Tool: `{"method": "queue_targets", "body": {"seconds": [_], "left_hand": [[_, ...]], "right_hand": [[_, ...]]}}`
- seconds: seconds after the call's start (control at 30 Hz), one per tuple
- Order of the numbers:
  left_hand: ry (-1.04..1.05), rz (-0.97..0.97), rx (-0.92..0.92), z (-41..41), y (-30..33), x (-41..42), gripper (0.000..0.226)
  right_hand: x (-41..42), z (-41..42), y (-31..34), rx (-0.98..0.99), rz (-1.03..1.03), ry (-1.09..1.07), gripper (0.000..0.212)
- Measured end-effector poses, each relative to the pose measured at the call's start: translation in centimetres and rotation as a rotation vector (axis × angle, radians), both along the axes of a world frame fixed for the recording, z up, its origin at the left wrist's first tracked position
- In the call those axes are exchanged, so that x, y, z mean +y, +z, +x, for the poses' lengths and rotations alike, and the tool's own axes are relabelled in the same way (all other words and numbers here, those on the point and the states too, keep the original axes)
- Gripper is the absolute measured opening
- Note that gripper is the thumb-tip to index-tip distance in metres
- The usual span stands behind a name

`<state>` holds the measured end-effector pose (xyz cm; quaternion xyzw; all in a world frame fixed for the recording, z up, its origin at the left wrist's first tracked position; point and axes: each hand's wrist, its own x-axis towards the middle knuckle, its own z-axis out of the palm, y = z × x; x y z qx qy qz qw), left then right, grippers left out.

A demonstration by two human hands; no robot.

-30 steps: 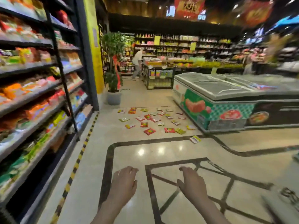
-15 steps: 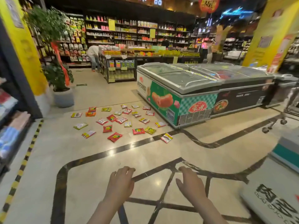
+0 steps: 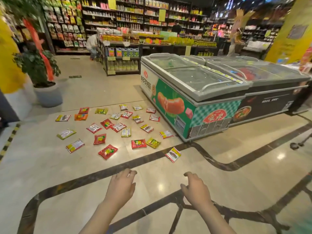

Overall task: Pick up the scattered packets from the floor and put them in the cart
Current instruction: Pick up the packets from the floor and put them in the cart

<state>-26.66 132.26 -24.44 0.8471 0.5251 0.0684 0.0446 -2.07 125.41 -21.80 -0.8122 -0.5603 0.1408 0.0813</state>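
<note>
Several red, yellow and green packets (image 3: 108, 151) lie scattered on the shiny floor ahead of me, left of a chest freezer. One packet (image 3: 173, 154) lies apart, nearest to me, on a dark floor line. My left hand (image 3: 121, 188) and my right hand (image 3: 195, 189) are held out low in front of me, palms down, fingers loosely curled, holding nothing. Both hands are well short of the packets. Only a wheel and a bit of frame of a cart (image 3: 295, 145) show at the right edge.
A long chest freezer (image 3: 194, 92) runs along the right of the packets. A potted plant (image 3: 45, 92) stands at the left by a yellow pillar (image 3: 8, 65). Stocked shelves (image 3: 121, 53) and a few people fill the background.
My view has swung right and moved closer: the left shelves have left the frame, and the packets and freezer look nearer. Both hands have stayed out in front, holding nothing.
</note>
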Motion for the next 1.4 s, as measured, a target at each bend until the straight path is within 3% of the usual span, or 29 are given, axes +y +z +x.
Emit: {"method": "queue_targets", "body": {"seconds": [0.33, 0.43, 0.5, 0.53, 0.63, 0.8, 1.0, 1.1, 1.2, 1.27, 1.4], "left_hand": [[-0.044, -0.031, -0.071, 7.7, -2.8, 28.6, 0.039], [-0.164, -0.061, -0.146, 10.8, -2.6, 36.4, 0.032], [-0.141, -0.159, -0.026, 12.9, -1.6, 40.1, 0.035], [-0.147, -0.119, 0.061, 13.6, -3.0, 42.6, 0.038], [-0.164, -0.123, 0.084, 16.6, -5.5, 50.0, 0.036], [-0.162, -0.315, 0.203, 21.6, -12.8, 62.3, 0.032], [-0.189, -0.386, 0.206, 27.2, -21.6, 74.5, 0.049], [-0.175, -0.421, 0.176, 29.2, -26.8, 79.4, 0.045], [-0.19, -0.485, 0.25, 31.5, -33.1, 83.7, 0.053], [-0.217, -0.523, 0.273, 32.8, -38.5, 86.1, 0.044], [-0.326, -0.508, 0.353, 34.7, -52.0, 90.1, 0.051]], "right_hand": [[27.1, 6.8, -4.3, 0.006, -0.085, -0.048, 0.042], [34.2, 9.5, -5.7, 0.045, -0.115, -0.08, 0.043], [38.4, 11.3, -7.2, 0.059, -0.134, -0.102, 0.044], [40.5, 12.2, -8.0, 0.063, -0.152, -0.111, 0.044], [47.1, 15.3, -11.0, 0.077, -0.217, -0.144, 0.046], [57.7, 20.4, -17.0, 0.09, -0.329, -0.173, 0.046], [68.5, 25.6, -24.6, 0.091, -0.462, -0.197, 0.048], [72.4, 27.7, -29.5, 0.098, -0.517, -0.236, 0.049], [75.5, 29.4, -35.9, 0.09, -0.56, -0.251, 0.05], [77.0, 30.4, -41.4, 0.091, -0.593, -0.276, 0.052], [79.1, 32.2, -54.4, 0.104, -0.661, -0.322, 0.057]]}}
